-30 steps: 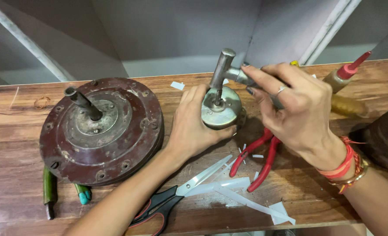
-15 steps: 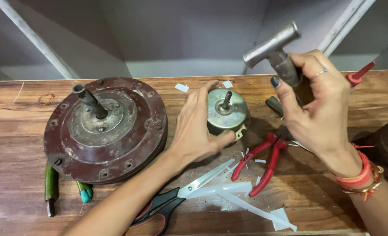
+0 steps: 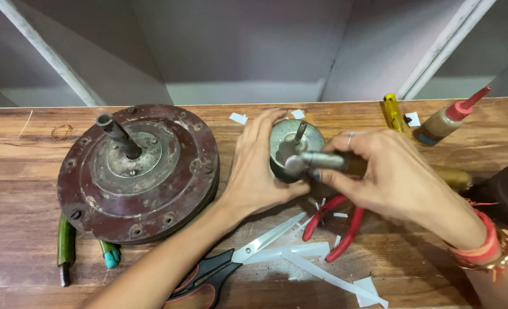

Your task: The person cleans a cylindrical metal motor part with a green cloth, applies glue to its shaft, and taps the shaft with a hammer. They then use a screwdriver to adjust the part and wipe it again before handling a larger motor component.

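My left hand [image 3: 260,171] cups the small round motor part [image 3: 291,143] on the surface while my right hand [image 3: 391,177] grips the hammer [image 3: 317,162], head lying sideways just beside its upright shaft

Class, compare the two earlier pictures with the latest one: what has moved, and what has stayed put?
The right hand has swung the hammer down from its raised position half a second ago; its head is now at the small round metal part, as it was a second ago. The left hand still steadies that part. The big brown disc, scissors and red pliers stayed put.
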